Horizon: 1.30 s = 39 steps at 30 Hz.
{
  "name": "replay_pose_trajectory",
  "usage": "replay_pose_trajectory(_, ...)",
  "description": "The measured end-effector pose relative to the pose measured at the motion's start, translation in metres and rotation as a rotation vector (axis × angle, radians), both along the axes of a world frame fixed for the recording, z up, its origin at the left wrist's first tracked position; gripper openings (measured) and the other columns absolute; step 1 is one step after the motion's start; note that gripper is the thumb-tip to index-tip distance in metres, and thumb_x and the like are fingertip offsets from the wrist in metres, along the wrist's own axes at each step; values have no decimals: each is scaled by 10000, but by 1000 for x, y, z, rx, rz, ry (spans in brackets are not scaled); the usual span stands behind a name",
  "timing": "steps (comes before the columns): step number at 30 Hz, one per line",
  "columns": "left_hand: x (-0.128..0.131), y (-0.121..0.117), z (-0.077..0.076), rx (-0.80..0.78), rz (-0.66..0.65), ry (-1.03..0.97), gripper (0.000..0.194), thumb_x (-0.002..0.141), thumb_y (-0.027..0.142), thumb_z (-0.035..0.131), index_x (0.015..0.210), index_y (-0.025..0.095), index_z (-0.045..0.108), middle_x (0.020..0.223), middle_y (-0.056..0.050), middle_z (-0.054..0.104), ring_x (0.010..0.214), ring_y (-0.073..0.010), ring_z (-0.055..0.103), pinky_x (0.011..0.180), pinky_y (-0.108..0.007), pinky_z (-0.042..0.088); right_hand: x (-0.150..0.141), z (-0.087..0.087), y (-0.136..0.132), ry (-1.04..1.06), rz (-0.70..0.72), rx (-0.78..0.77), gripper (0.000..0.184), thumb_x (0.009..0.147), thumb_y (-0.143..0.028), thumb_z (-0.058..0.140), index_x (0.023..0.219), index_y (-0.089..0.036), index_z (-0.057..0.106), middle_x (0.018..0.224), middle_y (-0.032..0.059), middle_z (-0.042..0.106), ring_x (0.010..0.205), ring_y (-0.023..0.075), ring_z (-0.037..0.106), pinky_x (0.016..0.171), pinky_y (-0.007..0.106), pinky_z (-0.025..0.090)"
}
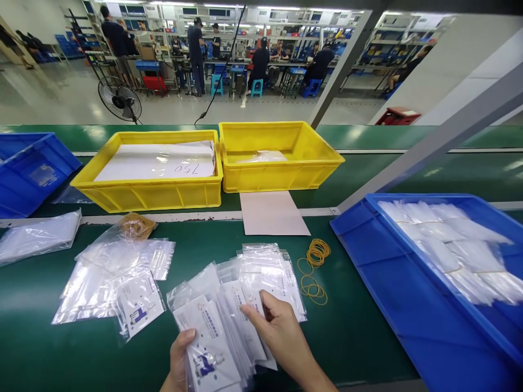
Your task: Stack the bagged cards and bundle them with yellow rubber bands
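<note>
My left hand (180, 356) grips a fanned stack of clear plastic bags (210, 348), each with a white printed leaflet showing a purple picture. At the right side of that stack, my right hand (281, 332) pinches the edge of some bags between thumb and forefinger. Behind it lies a pile of more bagged leaflets (265, 267), partly covered by the held ones. Loose yellow rubber bands (317, 253) rest on the green table right of the pile. To the left, a single bagged leaflet (139, 305) overlaps a heap of clear bags (102, 272).
A yellow bin with white paper (147, 196) and a second yellow bin (278, 177) stand at the back. On the right is a blue crate (379, 288) of banded white packets; another blue crate (32, 169) sits left. A cardboard sheet (272, 215) lies mid-table. People work in the background.
</note>
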<state>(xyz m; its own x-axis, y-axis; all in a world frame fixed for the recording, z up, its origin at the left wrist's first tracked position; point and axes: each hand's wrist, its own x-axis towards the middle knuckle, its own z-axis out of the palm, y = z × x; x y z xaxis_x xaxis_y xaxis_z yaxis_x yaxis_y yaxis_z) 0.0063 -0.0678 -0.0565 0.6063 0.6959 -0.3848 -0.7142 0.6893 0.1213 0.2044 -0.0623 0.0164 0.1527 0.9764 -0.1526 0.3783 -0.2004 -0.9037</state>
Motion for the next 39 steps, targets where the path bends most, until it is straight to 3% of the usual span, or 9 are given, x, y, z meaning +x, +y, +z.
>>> replay_pose_trajectory(6, -2, 3, 3, 13, 51, 26, 237, 829, 168, 572, 940, 173, 782, 806, -90, 773, 952, -343, 699, 958, -459, 504, 16, 8, 2, -57, -188, 128, 472, 840, -473, 520, 559, -251, 213, 528, -76, 221, 489, 96, 231, 445, 246, 220)
replay_pose_trajectory(9, -10, 5, 2, -37, 112, 128, 223, 814, 151, 583, 902, 173, 788, 806, -86, 773, 932, -339, 706, 927, -439, 530, 43, 6, 10, -99, -274, 90, 401, 892, -523, 456, 623, -227, 432, 538, -41, 398, 486, 129, 395, 444, 253, 323)
replay_pose_trajectory(12, -22, 7, -5, -86, 183, 249, 199, 788, 148, 615, 863, 195, 793, 802, -74, 775, 923, -336, 709, 906, -428, 549, 58, -12, 14, -298, -300, 116, 463, 911, -538, 435, 1143, -155, 555, 1008, 142, 663, 915, 289, 634, 713, 382, 521)
replay_pose_trajectory(14, -30, 9, -13, -118, 220, 315, 189, 769, 146, 636, 849, 212, 794, 775, -58, 774, 920, -332, 711, 902, -423, 555, 50, -31, 9, -553, -258, 200, 656, 903, -529, 470, 1402, -114, 378, 1388, 246, 486, 1286, 393, 447, 966, 536, 437)
replay_pose_trajectory(16, -36, 11, -21, -155, 252, 361, 203, 738, 123, 650, 836, 229, 793, 743, -35, 772, 901, -322, 717, 903, -418, 559, 27, -51, 1, -773, -97, 255, 726, 884, -475, 542, 1471, -116, 309, 1517, 247, 338, 1407, 435, 258, 1054, 609, 327)
replay_pose_trajectory(18, -40, 12, -25, -171, 302, 386, 253, 712, 99, 654, 862, 252, 788, 756, -11, 774, 895, -312, 719, 913, -416, 558, 1, -68, -5, -889, 85, 262, 726, 834, -371, 635, 1471, -167, 353, 1554, 203, 302, 1419, 462, 216, 1072, 626, 289)
replay_pose_trajectory(22, -38, 10, -17, -95, 380, 364, 362, 775, 115, 616, 1043, 324, 741, 867, 21, 776, 979, -306, 695, 954, -436, 535, -14, -86, 6, -988, 130, 216, 547, 827, -306, 642, 1355, -202, 547, 1503, 154, 419, 1354, 468, 361, 1051, 650, 279)
replay_pose_trajectory(31, -33, 10, -8, 124, 271, 11, 346, 863, 172, 512, 1040, 368, 737, 1006, 40, 751, 1139, -297, 617, 1067, -469, 421, 44, -91, 23, -1135, 84, 200, 585, 770, -223, 672, 1345, -189, 570, 1504, 132, 399, 1362, 458, 353, 1059, 650, 274)
replay_pose_trajectory(39, -19, 8, -1, 473, 169, -242, 423, 928, 226, 348, 1171, 277, 689, 1180, -22, 695, 1145, -296, 616, 1088, -471, 384, 87, -87, 18, -1111, -45, 86, 488, 830, -131, 546, 1316, -122, 593, 1498, 174, 412, 1389, 469, 293, 1086, 676, 212)
